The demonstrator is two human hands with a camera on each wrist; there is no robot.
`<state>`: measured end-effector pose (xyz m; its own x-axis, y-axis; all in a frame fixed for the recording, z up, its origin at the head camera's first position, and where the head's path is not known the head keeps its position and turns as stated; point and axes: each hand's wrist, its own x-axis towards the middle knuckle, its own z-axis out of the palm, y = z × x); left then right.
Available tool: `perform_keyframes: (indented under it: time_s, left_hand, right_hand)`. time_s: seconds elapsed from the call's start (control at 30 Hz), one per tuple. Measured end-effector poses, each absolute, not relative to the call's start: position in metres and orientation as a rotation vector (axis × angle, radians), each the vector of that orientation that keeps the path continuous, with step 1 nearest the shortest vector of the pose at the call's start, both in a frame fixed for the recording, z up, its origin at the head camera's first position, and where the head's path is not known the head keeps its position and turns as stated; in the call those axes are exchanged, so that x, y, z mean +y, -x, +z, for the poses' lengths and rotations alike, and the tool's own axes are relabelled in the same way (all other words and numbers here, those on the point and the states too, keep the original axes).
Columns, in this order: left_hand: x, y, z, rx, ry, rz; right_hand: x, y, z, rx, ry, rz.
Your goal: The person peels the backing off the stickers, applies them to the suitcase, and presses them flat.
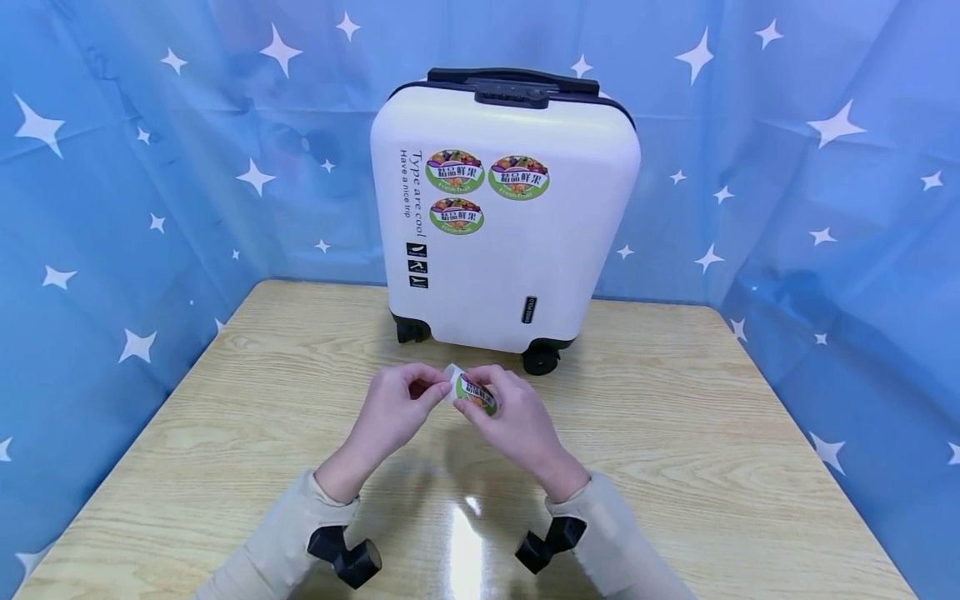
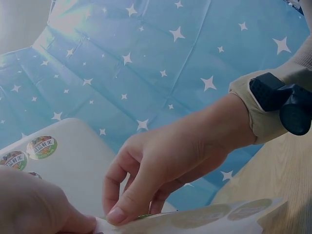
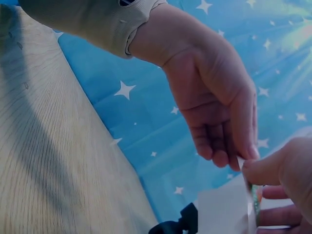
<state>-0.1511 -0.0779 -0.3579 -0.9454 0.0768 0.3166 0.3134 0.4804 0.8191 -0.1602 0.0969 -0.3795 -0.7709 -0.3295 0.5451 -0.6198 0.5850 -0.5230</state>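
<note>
In the head view my left hand pinches the end of a white-backed sticker strip, thumb against fingers. My right hand holds the same strip from the other side, its thumb at the lower edge. An oval green fruit sticker faces up between the hands. The left wrist view shows more ovals along the strip, beneath my right hand. Behind the hands stands a white suitcase, upright, with three oval fruit stickers on its upper front.
The suitcase stands on black wheels towards the back of the wooden table. Behind it hangs a blue curtain with white stars. Black wrist cameras sit on both sleeves.
</note>
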Motion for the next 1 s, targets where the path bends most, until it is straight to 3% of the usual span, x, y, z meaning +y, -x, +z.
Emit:
perform_keyframes:
  time_s: [1.0]
  left_hand:
    - [-0.0751,0.1475,-0.3624,-2.385,0.556,-1.249]
  right_hand:
    - [0.0932,0.1576,-0.3779,-2.381,-0.781,0.924]
